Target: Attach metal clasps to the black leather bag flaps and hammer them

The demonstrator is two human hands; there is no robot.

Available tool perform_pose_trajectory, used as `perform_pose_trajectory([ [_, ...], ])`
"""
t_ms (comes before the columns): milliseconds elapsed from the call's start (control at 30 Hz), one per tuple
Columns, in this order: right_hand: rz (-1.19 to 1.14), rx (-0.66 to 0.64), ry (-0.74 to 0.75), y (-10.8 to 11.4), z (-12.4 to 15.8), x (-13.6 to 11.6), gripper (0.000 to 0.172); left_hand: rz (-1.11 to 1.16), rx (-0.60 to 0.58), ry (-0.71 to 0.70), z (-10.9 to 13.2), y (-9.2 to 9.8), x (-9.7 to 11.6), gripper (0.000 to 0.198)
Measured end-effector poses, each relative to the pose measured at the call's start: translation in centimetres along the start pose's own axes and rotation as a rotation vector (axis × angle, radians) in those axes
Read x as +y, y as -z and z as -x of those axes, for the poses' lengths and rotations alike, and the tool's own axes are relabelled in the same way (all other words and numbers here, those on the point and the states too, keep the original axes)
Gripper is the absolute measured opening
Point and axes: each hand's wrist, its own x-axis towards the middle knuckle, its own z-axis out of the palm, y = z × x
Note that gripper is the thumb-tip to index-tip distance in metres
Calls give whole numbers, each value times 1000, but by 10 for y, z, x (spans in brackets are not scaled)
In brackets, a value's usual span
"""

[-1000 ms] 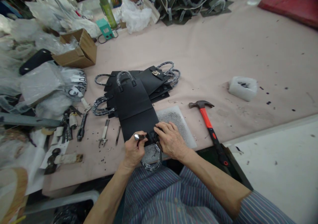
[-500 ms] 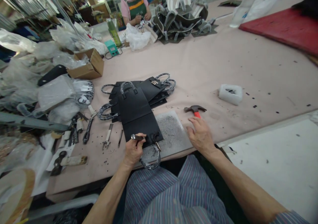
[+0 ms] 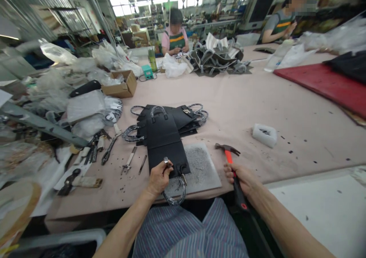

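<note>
My left hand [image 3: 160,177] is closed around a short metal punch [image 3: 166,161], held over the lower part of a black leather bag panel [image 3: 164,136]. That panel lies partly on a grey-white board [image 3: 204,164], with a braided handle [image 3: 175,199] hanging toward me at the board's front edge. In my right hand [image 3: 238,176] is a claw hammer [image 3: 228,155], gripped by its red and black handle, its head to the right of the board. More black panels with braided handles [image 3: 200,111] are stacked behind the front one.
Pliers [image 3: 108,151], a thin rod [image 3: 142,164] and another hammer [image 3: 71,181] lie at the left. A white block [image 3: 264,135] sits at the right, a red board [image 3: 323,84] beyond. A cardboard box [image 3: 128,86] stands back left. Two people work across the table.
My right hand has closed on the hammer's handle and the hammer has turned slightly. My left hand's punch now points more upright. The view has tilted up, showing a second person.
</note>
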Motion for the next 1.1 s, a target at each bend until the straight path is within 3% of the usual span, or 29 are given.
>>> perform_pose_trajectory([
  [67,37,-5,43,-20,19,-13,24,6,7,-3,1,-2,-2,15],
  [133,191,4,215,-43,40,-28,34,10,5,5,2,-4,-5,15],
  [300,958,-32,938,-82,72,-56,37,5,-1,25,3,-5,-9,15],
  [400,1305,-169,1047,-90,79,-71,33,-7,-6,16,2,-5,-8,15],
  [467,1359,-156,1090,-93,88,-87,31,-10,-1,18,2,-5,-7,14],
  [600,1053,130,1216,-104,109,-107,34,-3,1,12,2,-5,-7,14],
  [667,1030,138,1219,-105,108,-97,38,-7,1,5,1,-5,-6,14],
  [733,1232,-42,1143,-100,99,-76,36,-30,0,-7,-1,-6,-5,13],
  [800,1453,-218,971,-89,88,-56,31,-47,-21,-21,-2,-6,-3,15],
  [867,1484,-278,779,-76,78,-43,29,-39,-38,-27,-4,-6,-2,19],
  [967,1280,-242,616,-57,65,-35,37,2,-27,-17,-4,-4,-1,17],
  [1100,1214,-108,569,-37,46,-30,38,16,-10,2,-2,-4,-4,14],
])
